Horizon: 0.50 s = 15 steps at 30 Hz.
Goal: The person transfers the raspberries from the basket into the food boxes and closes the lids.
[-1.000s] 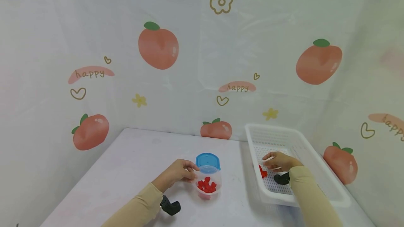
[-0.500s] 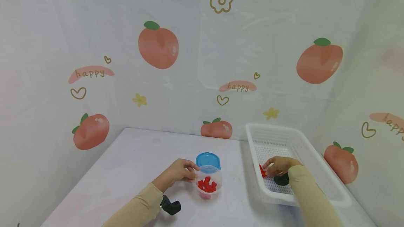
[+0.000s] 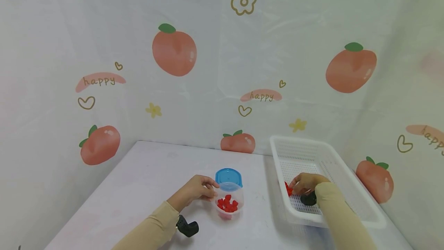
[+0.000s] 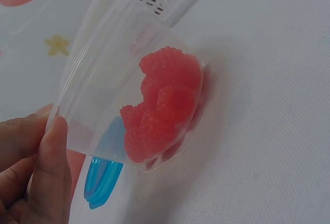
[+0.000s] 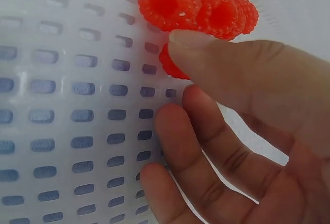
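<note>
My left hand (image 3: 195,192) pinches the rim of a clear plastic tub (image 4: 98,100) between thumb and fingers. Several red raspberries (image 4: 165,105) lie in the tub, which rests on the table. Inside the white perforated basket (image 3: 369,213), my right hand (image 3: 306,183) is low by the left wall. Its thumb lies over a raspberry (image 5: 172,63) and pinches it; the index finger is hidden behind the thumb. Other raspberries (image 5: 170,3) sit just beyond the thumb tip in the right wrist view.
A blue lid (image 3: 228,176) lies on the white table (image 3: 166,165) behind the tub. The basket's raised walls surround my right hand. Black wrist devices (image 3: 187,227) hang beneath both sleeves. A fruit-printed curtain (image 3: 208,68) closes off the back.
My right hand has lowered towards the raspberries at the basket's left side, and its fingers have closed in on one. My left hand and the tub have stayed still.
</note>
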{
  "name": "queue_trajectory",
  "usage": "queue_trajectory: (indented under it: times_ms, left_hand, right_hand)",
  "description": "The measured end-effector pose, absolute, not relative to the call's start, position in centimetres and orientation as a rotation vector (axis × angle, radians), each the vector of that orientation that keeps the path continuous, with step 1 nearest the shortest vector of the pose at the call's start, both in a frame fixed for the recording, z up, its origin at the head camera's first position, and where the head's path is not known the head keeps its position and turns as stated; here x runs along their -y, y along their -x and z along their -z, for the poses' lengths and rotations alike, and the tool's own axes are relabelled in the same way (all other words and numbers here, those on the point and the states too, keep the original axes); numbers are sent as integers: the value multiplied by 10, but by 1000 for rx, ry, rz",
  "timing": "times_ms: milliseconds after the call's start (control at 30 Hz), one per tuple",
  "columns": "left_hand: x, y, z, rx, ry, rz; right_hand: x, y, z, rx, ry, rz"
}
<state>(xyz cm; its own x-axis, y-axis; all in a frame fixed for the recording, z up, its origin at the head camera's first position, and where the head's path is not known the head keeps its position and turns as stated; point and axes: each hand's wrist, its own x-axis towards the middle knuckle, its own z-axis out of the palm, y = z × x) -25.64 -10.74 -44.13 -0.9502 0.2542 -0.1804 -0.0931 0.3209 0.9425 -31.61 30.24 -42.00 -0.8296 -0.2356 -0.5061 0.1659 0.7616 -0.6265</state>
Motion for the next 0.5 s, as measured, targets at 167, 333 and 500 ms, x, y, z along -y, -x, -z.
queue_trajectory:
  times_ms: [167, 333, 500]
  left_hand:
    - [108, 257, 442, -2288, -156, -1669]
    - [108, 257, 442, -2285, -155, -1666]
    - [108, 257, 441, -2301, -159, -1656]
  right_hand:
    - [-304, 319, 422, -2370, 74, 909]
    - [-306, 320, 422, -2373, 106, 890]
    - [-308, 321, 423, -2388, 106, 983]
